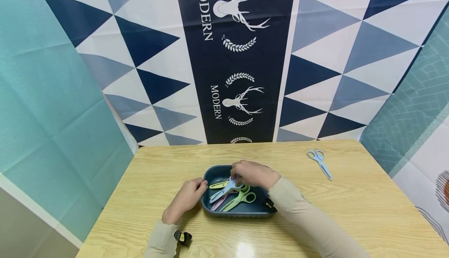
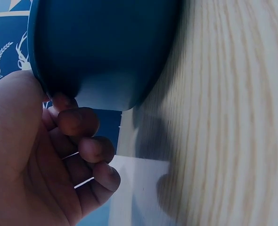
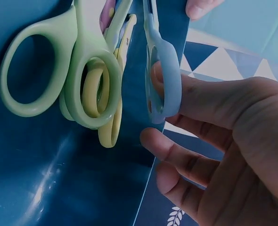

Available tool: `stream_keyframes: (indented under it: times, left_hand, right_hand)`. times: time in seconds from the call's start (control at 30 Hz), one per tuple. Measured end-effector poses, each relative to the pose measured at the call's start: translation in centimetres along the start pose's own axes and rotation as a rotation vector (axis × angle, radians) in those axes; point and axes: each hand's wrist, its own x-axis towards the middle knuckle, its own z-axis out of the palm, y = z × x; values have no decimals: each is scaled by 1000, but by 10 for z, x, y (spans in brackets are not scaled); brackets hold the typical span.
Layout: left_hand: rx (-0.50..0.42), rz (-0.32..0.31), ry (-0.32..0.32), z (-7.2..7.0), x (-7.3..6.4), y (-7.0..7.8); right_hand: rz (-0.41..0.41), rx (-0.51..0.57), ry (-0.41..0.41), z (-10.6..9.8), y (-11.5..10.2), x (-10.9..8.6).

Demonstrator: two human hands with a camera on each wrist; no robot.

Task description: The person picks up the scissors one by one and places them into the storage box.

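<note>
A dark blue plastic bin (image 1: 242, 214) stands on the table with several pairs of scissors inside. My left hand (image 1: 189, 195) grips its left rim, thumb at the edge and fingers curled below it in the left wrist view. My right hand (image 1: 254, 174) reaches into the bin and pinches a pair of light blue scissors (image 3: 171, 70) by a handle loop, its blades pointing toward the bin's front left. Green scissors (image 1: 242, 199), yellow scissors (image 1: 218, 185) and pink scissors (image 1: 219, 202) lie beside and under it, partly overlapping.
Another pair of light blue scissors (image 1: 320, 163) lies on the wooden table (image 1: 350, 211) at the back right, handles away from me. Patterned cloth (image 1: 154, 55) hangs behind the table, and teal cloth (image 1: 52, 113) hangs on the left side.
</note>
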Motion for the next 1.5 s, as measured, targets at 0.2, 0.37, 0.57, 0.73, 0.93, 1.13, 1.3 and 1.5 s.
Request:
stream_keyframes:
  times: [0.2, 0.37, 0.57, 0.73, 0.93, 1.13, 1.3, 1.5]
  left_hand:
    - [1, 0, 3, 1, 0, -1]
    - [-4, 0, -6, 2, 0, -3]
    - [-11, 10, -4, 4, 1, -4]
    - [-22, 12, -1, 4, 1, -4]
    - [-22, 5, -4, 3, 1, -4]
    - [-27, -1, -5, 3, 2, -3]
    - [-32, -6, -5, 2, 1, -3]
    - [-35, -9, -6, 2, 1, -3]
  right_hand:
    - [14, 12, -16, 5, 1, 2]
    - [22, 16, -45, 8, -1, 3]
    - [40, 29, -73, 9, -4, 3]
    - [51, 40, -82, 8, -4, 2]
    - [69, 60, -84, 8, -5, 2]
    - [85, 77, -79, 8, -6, 2]
    - [74, 74, -75, 8, -5, 3]
    - [46, 62, -70, 6, -5, 5]
